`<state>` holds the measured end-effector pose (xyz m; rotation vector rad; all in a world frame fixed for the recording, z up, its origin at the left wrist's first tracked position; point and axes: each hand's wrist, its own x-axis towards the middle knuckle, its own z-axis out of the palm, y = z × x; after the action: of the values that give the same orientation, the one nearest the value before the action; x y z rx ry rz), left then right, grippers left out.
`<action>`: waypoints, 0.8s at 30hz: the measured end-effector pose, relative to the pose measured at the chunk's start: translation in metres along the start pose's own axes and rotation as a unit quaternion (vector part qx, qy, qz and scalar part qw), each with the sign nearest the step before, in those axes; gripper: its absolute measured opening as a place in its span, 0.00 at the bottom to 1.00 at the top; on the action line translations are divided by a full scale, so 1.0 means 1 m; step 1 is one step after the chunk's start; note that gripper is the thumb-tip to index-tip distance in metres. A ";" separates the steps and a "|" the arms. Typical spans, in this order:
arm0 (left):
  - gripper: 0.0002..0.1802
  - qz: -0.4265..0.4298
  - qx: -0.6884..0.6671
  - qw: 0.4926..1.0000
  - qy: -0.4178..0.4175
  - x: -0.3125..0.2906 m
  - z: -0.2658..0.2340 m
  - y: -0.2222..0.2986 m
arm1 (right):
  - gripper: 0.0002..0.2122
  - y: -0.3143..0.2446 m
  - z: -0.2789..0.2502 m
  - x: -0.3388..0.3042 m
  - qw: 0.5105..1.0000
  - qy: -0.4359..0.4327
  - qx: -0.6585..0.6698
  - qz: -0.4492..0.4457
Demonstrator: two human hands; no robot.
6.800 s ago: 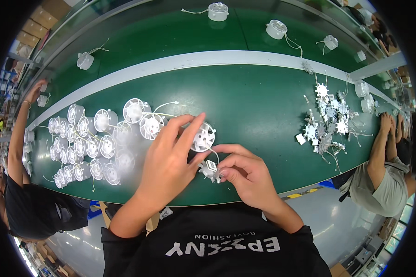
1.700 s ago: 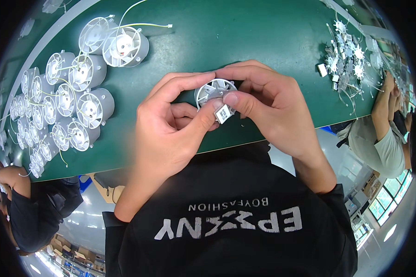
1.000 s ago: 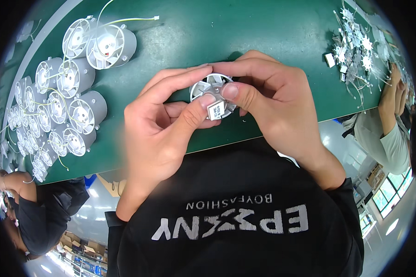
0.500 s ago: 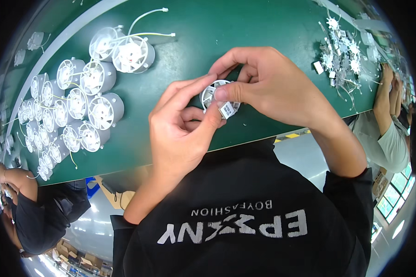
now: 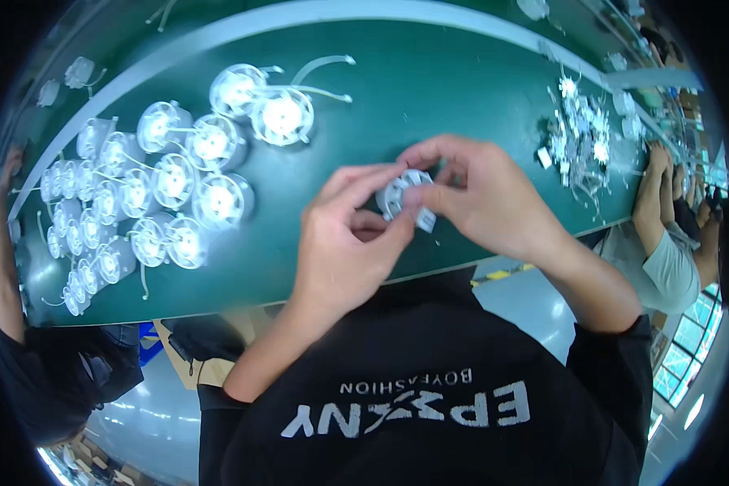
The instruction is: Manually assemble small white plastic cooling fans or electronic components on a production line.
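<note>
- Left hand (image 5: 344,243) and right hand (image 5: 482,198) meet over the near half of the green table (image 5: 413,89), both closed around one small round white housing (image 5: 402,193); the left cups it from below with fingers curled and thumb up along its side, apparently to steady it while the other hand works.
- Right-hand fingertips (image 5: 419,197) pinch narrowly at the housing's lower edge, where a small white tab-like piece (image 5: 426,220) hangs; whether it is a connector or a clip is too small to tell.
- Held just above the tabletop, the housing sits close to the person's chest and near the table's front edge, which keeps it under the eyes and leaves the wrists free.
- Rows of finished-looking round white units (image 5: 162,190) crowd the table to the person's left, packed side by side and touching, thin white wires trailing between them; the nearest unit lies near the left wrist, so there is little room to swing that way.
- Bare green surface lies beyond the hands and between them and the pair of larger units (image 5: 263,101) farther back: that is the freest room.
- Loose small white parts (image 5: 579,142) lie in a heap well off to the right, beside another person's forearm (image 5: 652,190) resting on the table's edge.
- One more person's arm (image 5: 0,243) borders the far left rim.
</note>
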<state>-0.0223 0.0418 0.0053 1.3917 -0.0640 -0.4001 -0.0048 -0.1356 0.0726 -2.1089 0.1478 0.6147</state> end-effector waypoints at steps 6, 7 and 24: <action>0.21 0.040 0.010 0.999 -0.019 -0.003 -0.002 0.000 | 0.19 -0.002 -0.011 0.012 0.997 -0.062 0.010 0.051; 0.21 0.036 0.013 0.999 -0.033 -0.002 -0.003 0.001 | 0.17 -0.003 -0.013 0.013 0.995 -0.073 -0.002 0.066; 0.15 0.006 0.025 0.996 -0.081 0.022 -0.020 0.011 | 0.12 -0.006 -0.001 0.012 0.997 -0.008 0.006 0.080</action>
<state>0.0064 0.0557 0.0084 1.4043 -0.2167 -0.5037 0.0080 -0.1312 0.0723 -2.0940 0.3135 0.7243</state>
